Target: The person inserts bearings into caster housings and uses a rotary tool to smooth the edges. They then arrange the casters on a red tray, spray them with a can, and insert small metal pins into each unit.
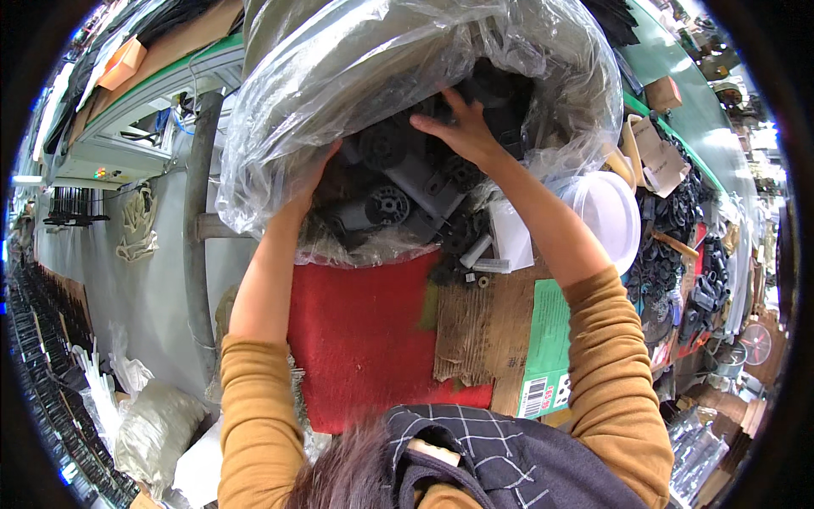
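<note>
A large clear plastic bag (339,76) lies open in front of me, its mouth full of dark grey and black moulded plastic parts (415,174). Some of these parts have round, slotted ends. My right hand (465,131) reaches over them with thumb and fingers spread, gripping nothing that I can see. At the bag's left edge is my left hand (310,182), beside the parts. Its thumb side shows, but the plastic film covers the fingers, so their hold is hidden.
Below the bag are a red cloth-like surface (365,339) and a wooden board (479,327) with small loose pieces. A translucent round tub (604,216) stands right, before heaped black parts (670,204). A grey metal post (199,237) rises at left.
</note>
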